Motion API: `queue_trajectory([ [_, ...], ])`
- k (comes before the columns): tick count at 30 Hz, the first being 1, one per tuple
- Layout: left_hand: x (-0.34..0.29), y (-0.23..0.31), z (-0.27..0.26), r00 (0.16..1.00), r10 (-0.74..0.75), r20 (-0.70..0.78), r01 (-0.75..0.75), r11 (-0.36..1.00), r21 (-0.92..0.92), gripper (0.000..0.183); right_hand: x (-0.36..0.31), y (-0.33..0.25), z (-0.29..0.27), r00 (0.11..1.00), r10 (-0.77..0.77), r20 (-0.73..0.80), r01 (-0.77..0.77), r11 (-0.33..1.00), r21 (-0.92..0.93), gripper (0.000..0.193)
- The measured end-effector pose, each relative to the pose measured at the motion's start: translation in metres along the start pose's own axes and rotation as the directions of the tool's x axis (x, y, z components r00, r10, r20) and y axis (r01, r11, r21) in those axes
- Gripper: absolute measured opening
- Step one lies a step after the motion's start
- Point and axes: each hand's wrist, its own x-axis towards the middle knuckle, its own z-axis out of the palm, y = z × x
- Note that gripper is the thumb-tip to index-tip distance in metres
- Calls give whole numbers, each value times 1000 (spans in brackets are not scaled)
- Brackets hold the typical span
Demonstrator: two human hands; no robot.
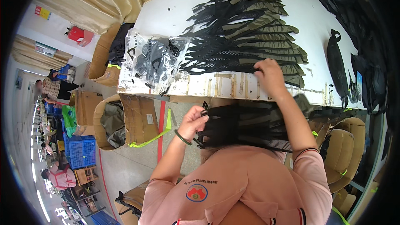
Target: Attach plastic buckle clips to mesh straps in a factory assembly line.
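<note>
My left hand (193,123) is closed in a pinch on the end of a black strap, beside the dark fabric pieces (246,125) on my lap. Over the table's near edge, my right hand (271,75) has its fingers curled down on the closest piece of a fanned stack of black mesh and olive fabric pieces (250,37). It seems to pinch that piece's edge, though its fingertips are partly hidden. Left of the stack lies a clear plastic bag (156,56) of black buckles.
The white table (162,10) has a worn, taped front edge. At its right lie a long black fabric piece (336,68), scissors (353,87) and piled black fabric (366,37). Cardboard boxes (139,118) stand on the left, a brown padded chair (341,150) on the right.
</note>
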Motion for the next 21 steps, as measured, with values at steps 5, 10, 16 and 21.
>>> queue_trajectory([
  [5,-6,-2,-9,813,566,-135,-127,399,908,41,4,44,13,997,-68,39,73,987,-144,29],
  [10,50,-14,34,993,74,87,-90,976,199,16,-5,44,8,988,-157,6,153,948,-279,9],
  [16,101,-1,50,989,-141,46,147,904,-400,28,-1,2,-21,952,-305,-34,291,932,-216,8],
  [21,131,-10,15,988,-12,-152,-81,804,-589,26,-18,-21,-42,874,-486,-25,476,865,-157,14],
])
